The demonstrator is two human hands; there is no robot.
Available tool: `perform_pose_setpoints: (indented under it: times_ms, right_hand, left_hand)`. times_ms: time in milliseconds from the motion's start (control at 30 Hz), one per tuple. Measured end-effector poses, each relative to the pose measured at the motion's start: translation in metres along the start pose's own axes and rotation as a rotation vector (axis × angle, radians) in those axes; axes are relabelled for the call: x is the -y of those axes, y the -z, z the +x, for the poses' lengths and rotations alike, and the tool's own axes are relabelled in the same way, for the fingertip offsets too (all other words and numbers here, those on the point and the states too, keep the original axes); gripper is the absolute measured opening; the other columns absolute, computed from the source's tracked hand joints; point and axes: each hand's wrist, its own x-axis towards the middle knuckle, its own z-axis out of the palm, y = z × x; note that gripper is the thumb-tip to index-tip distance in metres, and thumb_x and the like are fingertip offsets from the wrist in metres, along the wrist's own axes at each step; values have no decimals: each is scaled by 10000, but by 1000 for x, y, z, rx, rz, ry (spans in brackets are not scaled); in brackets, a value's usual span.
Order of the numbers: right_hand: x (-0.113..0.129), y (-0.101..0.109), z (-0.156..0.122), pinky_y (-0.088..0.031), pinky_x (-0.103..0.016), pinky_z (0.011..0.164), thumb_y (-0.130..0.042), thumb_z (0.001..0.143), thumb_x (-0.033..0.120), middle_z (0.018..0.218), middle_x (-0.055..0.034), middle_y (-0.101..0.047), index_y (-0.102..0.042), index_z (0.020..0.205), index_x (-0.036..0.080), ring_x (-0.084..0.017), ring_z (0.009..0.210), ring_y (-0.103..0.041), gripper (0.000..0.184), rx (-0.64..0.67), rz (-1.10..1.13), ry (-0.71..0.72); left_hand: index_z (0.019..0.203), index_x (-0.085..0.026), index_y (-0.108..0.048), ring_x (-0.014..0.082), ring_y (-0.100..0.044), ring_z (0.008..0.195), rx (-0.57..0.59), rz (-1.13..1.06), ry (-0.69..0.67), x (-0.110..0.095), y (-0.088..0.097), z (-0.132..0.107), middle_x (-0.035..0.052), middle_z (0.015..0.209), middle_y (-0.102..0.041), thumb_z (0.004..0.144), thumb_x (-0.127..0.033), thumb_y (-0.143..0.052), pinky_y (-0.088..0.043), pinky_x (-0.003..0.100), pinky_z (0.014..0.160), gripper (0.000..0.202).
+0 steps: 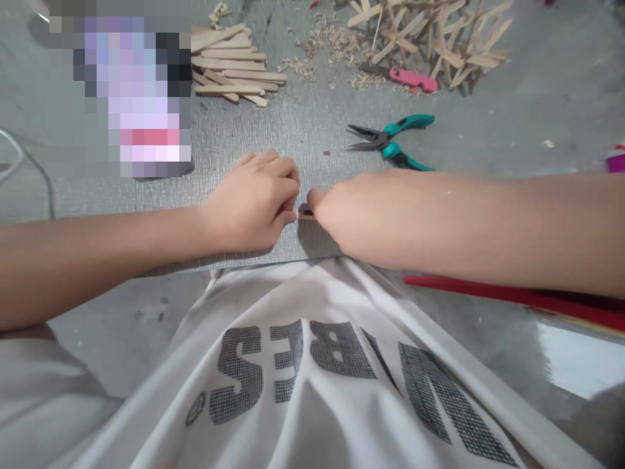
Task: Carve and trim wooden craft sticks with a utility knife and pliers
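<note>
A wooden craft stick spans the small gap between my two hands, just above the table's near edge. My left hand is closed, with thumb and fingers pinching the stick's left end. From the other side, my right hand curls over the stick's right part, its back towards me, hiding most of its fingers. Something small and dark shows beside the stick at the right fingertips; I cannot tell what it is. Beyond the right hand lie long-nose pliers with teal handles, jaws spread and pointing left.
A pile of craft sticks lies at the back left, beside a blurred-out patch. At the back right are crossed sticks, wood shavings and a pink-handled folding knife with its blade out. A red object shows below the right forearm.
</note>
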Motion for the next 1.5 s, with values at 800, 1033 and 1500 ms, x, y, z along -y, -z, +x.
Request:
perform_pose_setpoints:
  times_ms: [800, 1033, 1500]
  right_hand:
    - [-41, -55, -11, -193, -387, 684, -392, 1239, 391, 980, -167, -844, -714, 1427, 134, -267, 676, -629, 453, -125, 22, 150]
    - [-48, -62, -11, -197, -381, 716, -343, 1240, 414, 1033, -167, -849, -699, 1475, 149, -273, 740, -642, 502, -135, 46, 127]
    - [-39, -50, -10, -189, -403, 682, -323, 1257, 405, 1034, -167, -836, -692, 1511, 162, -260, 639, -539, 510, -89, -42, 169]
  left_hand:
    - [907, -233, -749, 396, -708, 1208, 119, 211, 65, -4, 14, -2, 163, 1200, -782, 1185, -416, -427, -534, 616, 985, 464]
    - [923, -204, -769, 412, -707, 1216, 116, 191, 93, -3, 11, -1, 189, 1247, -777, 1167, -398, -445, -531, 644, 1017, 449]
    - [925, -203, -748, 386, -651, 1234, 157, 204, 97, -10, 15, 0, 183, 1292, -760, 1185, -368, -442, -517, 644, 1043, 434]
